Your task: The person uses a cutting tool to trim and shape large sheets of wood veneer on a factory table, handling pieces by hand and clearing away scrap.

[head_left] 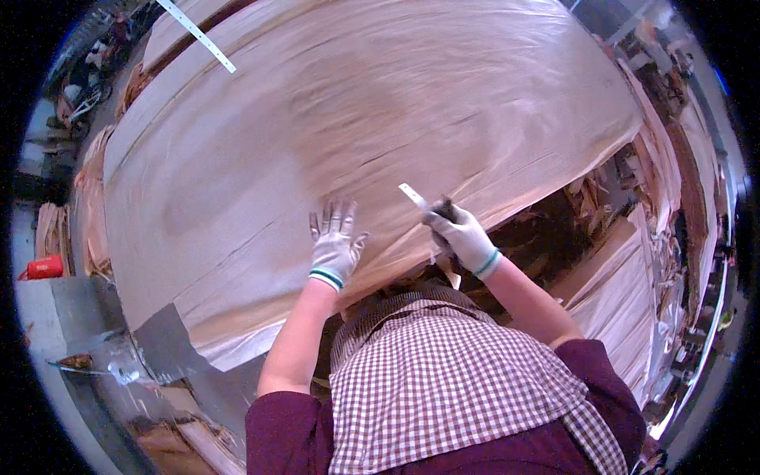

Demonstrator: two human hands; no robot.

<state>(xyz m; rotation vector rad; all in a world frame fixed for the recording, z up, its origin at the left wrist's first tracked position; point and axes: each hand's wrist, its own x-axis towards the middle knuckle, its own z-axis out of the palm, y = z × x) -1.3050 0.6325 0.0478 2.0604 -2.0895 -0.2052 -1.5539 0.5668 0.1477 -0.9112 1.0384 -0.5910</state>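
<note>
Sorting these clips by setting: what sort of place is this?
Probably a wood veneer or plywood workshop. A large thin veneer sheet covers the bench, more veneer stacks lie alongside, and the gloved right hand holds a small blade.

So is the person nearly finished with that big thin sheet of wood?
Hard to say. Done: the big veneer sheet already lies spread flat on the stack. In hand: the left hand presses flat on the sheet near its front edge, while the right hand holds a small blade against it there. Left: no finished cut shows, so the edge work seems barely begun.
</note>
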